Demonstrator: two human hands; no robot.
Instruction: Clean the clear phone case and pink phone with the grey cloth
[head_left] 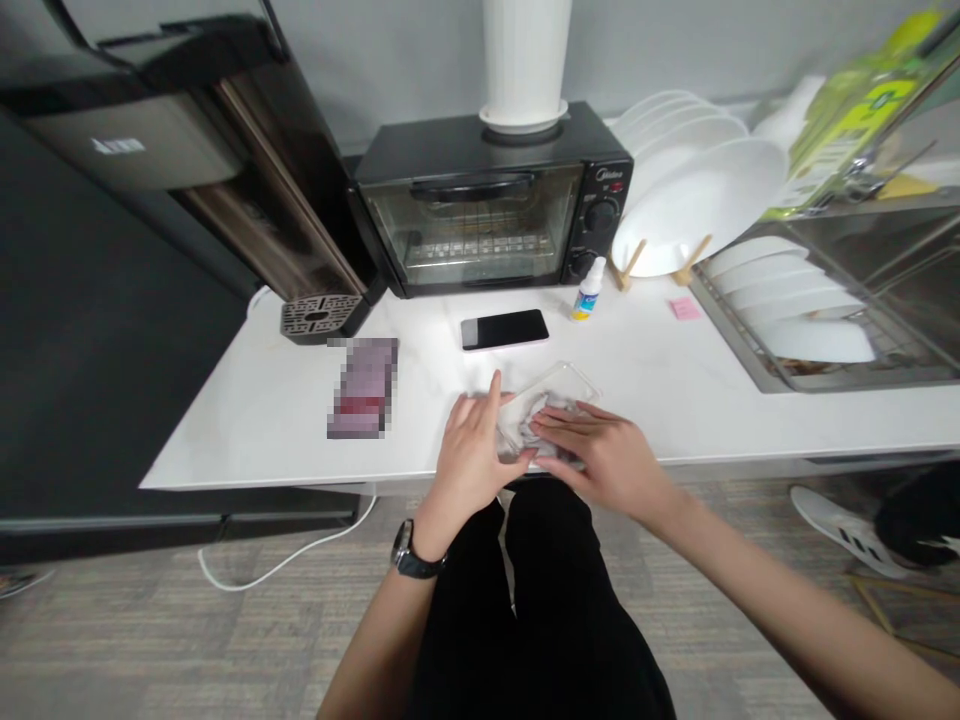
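Note:
A clear phone case (568, 377) lies on the white counter close to its front edge. My left hand (472, 440) grips its left end between thumb and fingers, with the index finger pointing up. Under the fingers of my right hand (600, 450) is a crumpled whitish cloth or tissue (534, 412), pressed against the inside of the case; the hand hides part of it. Beyond the case rests a phone (506, 330) with a dark screen. A small spray bottle (589, 290) with a blue and yellow label stands upright to its right.
A toaster oven (487, 200) stands at the back, with a drinks machine (247, 180) on its left. White plates (697, 190) in a rack and a sink (795, 310) holding dishes are at the right. A blurred-out purple item (365, 385) lies left. Another person's shoe (847, 530) shows on the floor.

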